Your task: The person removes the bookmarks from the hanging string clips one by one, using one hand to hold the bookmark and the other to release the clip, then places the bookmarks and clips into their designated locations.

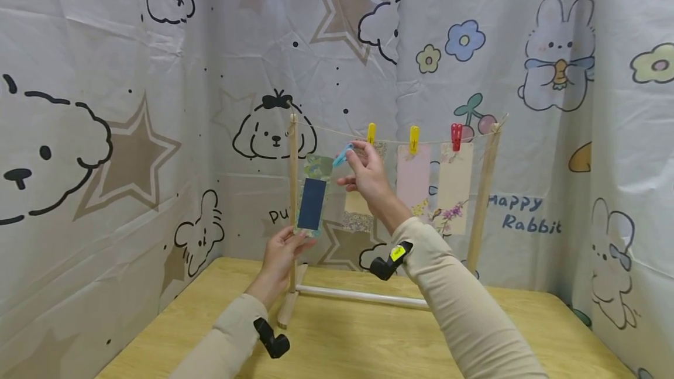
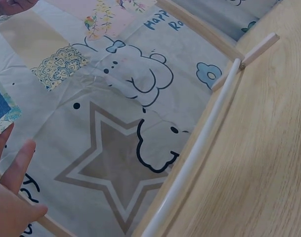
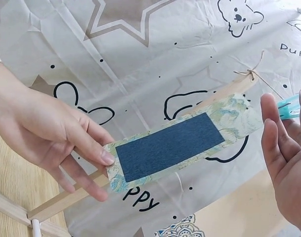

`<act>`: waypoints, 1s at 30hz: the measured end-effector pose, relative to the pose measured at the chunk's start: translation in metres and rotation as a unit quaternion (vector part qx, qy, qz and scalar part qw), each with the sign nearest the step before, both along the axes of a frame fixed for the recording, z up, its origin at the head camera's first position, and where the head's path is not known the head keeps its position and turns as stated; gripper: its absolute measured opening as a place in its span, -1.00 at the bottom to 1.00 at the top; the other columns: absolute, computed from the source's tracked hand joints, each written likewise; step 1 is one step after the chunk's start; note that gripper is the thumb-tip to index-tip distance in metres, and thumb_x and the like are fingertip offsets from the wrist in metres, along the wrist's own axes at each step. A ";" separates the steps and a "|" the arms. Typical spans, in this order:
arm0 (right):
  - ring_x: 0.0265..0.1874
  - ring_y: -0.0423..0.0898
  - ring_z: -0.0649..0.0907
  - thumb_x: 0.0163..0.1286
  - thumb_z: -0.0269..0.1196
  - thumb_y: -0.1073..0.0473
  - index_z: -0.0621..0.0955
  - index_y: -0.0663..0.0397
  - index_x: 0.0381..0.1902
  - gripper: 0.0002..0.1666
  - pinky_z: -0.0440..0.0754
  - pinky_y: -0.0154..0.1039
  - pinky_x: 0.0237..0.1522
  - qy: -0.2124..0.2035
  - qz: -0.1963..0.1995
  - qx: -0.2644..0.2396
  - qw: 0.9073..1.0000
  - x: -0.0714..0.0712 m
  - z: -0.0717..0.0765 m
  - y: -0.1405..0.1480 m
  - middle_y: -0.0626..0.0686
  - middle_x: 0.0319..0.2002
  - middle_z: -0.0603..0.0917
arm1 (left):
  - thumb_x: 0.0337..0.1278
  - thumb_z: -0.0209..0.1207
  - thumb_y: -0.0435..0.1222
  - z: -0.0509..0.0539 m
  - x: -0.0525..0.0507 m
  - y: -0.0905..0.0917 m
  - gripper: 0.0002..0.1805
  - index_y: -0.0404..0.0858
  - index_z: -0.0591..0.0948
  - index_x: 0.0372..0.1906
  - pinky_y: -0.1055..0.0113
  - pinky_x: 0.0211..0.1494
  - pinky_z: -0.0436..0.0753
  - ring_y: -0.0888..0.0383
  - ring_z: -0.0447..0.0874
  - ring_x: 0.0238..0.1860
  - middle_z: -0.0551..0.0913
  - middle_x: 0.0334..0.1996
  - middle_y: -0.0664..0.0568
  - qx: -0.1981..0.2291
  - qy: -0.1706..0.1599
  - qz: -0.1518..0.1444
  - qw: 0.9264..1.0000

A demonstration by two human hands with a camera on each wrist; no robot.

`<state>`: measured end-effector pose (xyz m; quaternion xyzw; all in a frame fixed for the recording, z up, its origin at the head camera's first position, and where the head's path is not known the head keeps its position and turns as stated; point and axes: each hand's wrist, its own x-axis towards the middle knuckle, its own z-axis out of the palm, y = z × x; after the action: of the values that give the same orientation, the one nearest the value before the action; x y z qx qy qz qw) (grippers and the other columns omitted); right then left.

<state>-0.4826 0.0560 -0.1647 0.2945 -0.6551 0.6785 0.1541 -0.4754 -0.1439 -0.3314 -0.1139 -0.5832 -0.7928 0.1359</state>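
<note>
My left hand (image 1: 281, 253) pinches the lower end of a green patterned bookmark-like card (image 1: 312, 203) with a dark blue rectangle on it. The card stands near upright beside the left post, its top below the string (image 1: 321, 129). Between the thumb and fingers of my right hand (image 1: 371, 177) is a light blue clothespin (image 1: 342, 155), close to the card's upper right corner. In the right wrist view the same clothespin (image 3: 290, 107) is partly cut off at the edge. Whether it touches the card I cannot tell.
Three cards hang on the string: a beige one (image 1: 358, 215) partly behind my right hand, a pink one (image 1: 413, 174) and a cream one (image 1: 454, 186). Two yellow clothespins (image 1: 414, 139) and a red one (image 1: 456, 137) hold them. Wooden posts (image 1: 484, 192) stand on the table (image 1: 347, 344).
</note>
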 end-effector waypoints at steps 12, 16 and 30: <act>-0.59 -0.18 0.70 0.70 0.03 0.09 0.30 0.14 0.44 -0.52 0.57 -0.38 -0.53 -0.002 0.020 -0.003 1.000 0.005 -0.005 0.007 0.25 0.23 0.60 | 0.55 0.09 -0.44 -0.008 0.003 -0.001 -0.53 -0.53 0.37 0.42 0.07 0.42 0.40 0.14 0.81 -0.14 0.59 0.23 -0.34 0.021 0.004 -0.004 1.000; -0.61 -0.19 0.69 0.70 0.03 0.10 0.32 0.12 0.41 -0.55 0.55 -0.40 -0.54 -0.002 0.020 -0.004 1.000 0.004 -0.008 0.009 0.24 0.23 0.63 | 0.53 0.10 -0.46 -0.012 0.003 -0.001 -0.57 -0.54 0.42 0.37 0.22 0.27 0.55 0.14 0.81 -0.16 0.68 0.12 -0.26 0.031 0.007 -0.003 0.999; -0.60 -0.20 0.69 0.70 0.04 0.09 0.33 0.12 0.44 -0.53 0.56 -0.38 -0.53 -0.007 0.019 0.009 1.000 0.007 -0.016 0.016 0.26 0.22 0.63 | 0.54 0.12 -0.42 -0.023 0.010 -0.001 -0.55 -0.54 0.41 0.38 0.09 0.43 0.36 0.15 0.81 -0.12 0.70 0.10 -0.22 0.028 -0.012 -0.006 1.000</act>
<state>-0.4751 0.0719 -0.1803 0.3039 -0.6563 0.6775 0.1340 -0.4657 -0.1452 -0.3545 -0.1044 -0.5617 -0.8108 0.1271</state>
